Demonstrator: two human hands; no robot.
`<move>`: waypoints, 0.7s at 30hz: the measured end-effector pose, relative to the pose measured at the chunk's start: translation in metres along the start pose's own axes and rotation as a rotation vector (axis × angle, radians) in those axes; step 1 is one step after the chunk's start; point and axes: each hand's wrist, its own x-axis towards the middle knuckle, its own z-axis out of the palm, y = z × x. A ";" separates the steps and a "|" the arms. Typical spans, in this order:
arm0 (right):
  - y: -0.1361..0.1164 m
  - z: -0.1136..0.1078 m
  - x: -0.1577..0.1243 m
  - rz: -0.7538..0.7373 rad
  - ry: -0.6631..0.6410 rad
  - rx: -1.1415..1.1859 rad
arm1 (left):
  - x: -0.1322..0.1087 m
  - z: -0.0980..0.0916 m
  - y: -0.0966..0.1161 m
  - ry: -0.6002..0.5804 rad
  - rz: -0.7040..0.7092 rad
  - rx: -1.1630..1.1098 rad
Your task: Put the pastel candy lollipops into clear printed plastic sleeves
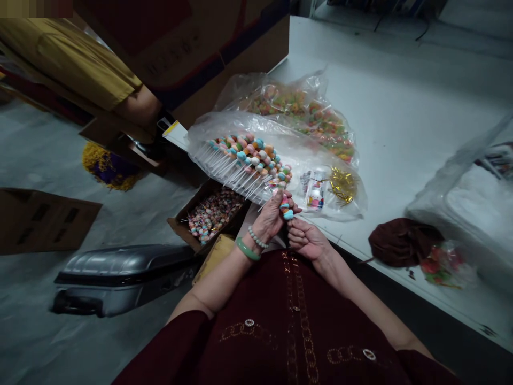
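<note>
The left hand (273, 218) pinched 1 candy stick (287, 210); the right hand (308, 239) pinched its lower end. Step appeared to be 2-handed adjustment; next move likely required steadiness.

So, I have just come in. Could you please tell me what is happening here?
A person's left hand holds some colourful candies, while the right hand is curled just below them; its exact grip is unclear. Many candy sticks lie side by side, on or in a plastic bag on the table. Small packets and gold strips are nearby.
</note>
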 end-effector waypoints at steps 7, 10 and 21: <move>-0.001 -0.011 0.002 -0.484 0.490 -0.701 | -0.003 -0.019 0.007 0.139 -0.055 0.159; 0.007 -0.007 0.001 -0.789 0.708 -1.310 | -0.003 -0.013 0.000 0.202 0.036 0.167; -0.003 0.000 0.007 -0.574 0.475 -0.591 | -0.008 -0.011 0.001 -0.056 -0.191 0.141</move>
